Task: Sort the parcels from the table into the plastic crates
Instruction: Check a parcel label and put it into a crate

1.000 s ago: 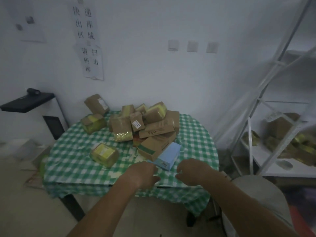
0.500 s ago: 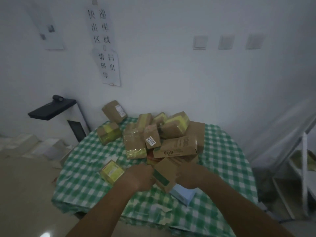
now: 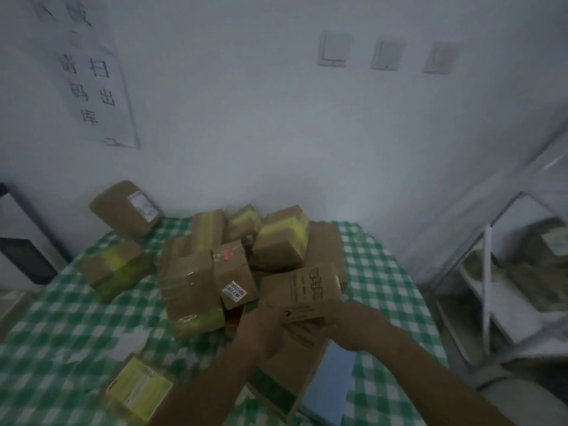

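Since a moment ago you lift a printed brown parcel (image 3: 302, 295) off the pile; your left hand (image 3: 261, 332) and right hand (image 3: 353, 322) grip it above the checked worktop (image 3: 381, 272). Beside it, shelves (image 3: 516, 302) hold boxes.

A parcel depot: taped cartons (image 3: 196, 290) heaped on a checked table (image 3: 67, 327), wall notice (image 3: 92, 84), metal shelving (image 3: 491, 287).

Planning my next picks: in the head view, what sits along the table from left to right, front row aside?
Yellow-taped box → clear-wrapped brown parcel → small box with barcode label → printed carton gripped by both hands, left hand and right hand → bare checked tablecloth.
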